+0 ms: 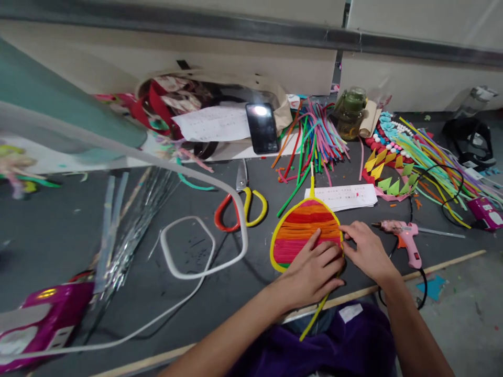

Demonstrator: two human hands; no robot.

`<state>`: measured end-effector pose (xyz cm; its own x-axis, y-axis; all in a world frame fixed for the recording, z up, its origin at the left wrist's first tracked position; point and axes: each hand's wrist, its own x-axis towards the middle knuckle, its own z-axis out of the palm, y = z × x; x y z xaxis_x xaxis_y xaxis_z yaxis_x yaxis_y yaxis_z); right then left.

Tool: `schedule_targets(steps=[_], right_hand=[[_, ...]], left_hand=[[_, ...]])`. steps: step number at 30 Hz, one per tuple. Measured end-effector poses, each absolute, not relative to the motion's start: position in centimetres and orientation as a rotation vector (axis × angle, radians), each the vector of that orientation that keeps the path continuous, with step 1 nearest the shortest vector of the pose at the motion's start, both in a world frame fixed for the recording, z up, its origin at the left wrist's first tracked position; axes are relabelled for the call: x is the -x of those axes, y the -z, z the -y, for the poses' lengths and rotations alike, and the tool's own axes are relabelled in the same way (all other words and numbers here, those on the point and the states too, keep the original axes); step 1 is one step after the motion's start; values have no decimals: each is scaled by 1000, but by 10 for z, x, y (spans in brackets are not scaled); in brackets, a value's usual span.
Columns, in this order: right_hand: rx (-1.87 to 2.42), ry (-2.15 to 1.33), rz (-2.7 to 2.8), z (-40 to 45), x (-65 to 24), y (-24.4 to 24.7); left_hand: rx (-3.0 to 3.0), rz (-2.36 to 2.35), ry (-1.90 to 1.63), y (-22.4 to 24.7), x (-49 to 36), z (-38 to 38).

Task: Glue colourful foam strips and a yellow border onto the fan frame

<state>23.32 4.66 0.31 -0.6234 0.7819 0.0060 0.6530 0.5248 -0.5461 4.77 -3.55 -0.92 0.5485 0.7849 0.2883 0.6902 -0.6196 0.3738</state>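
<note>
A rounded craft piece made of pipe cleaners (304, 215) lies near the table's front edge, with a yellow outline and rows of red, orange and pink. A yellow stem rises from its top, and a yellow tail (314, 317) hangs past the edge. My left hand (314, 267) rests over the lower right of the piece, fingers stretched across it. At the right rim, my right hand (365, 246) has its thumb and index finger closed around the yellow outline. The part under my left hand is hidden.
Scissors (247, 196) lie to the left, beyond a looped white cable (188, 276). A pink glue gun (404, 238) is at the right. Behind are a pipe-cleaner bundle (320, 133), written paper (346, 196), a phone (261, 128) and a green-lidded bottle (351, 115).
</note>
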Motion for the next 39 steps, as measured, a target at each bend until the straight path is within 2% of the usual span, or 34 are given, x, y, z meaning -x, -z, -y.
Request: schedule_targets(steps=[13, 39], right_hand=[[1153, -731, 2425, -42, -234, 0], [1133, -814, 2381, -45, -237, 0]], left_hand=[[-2582, -1251, -498, 10, -48, 35], [-2601, -1220, -534, 6, -47, 35]])
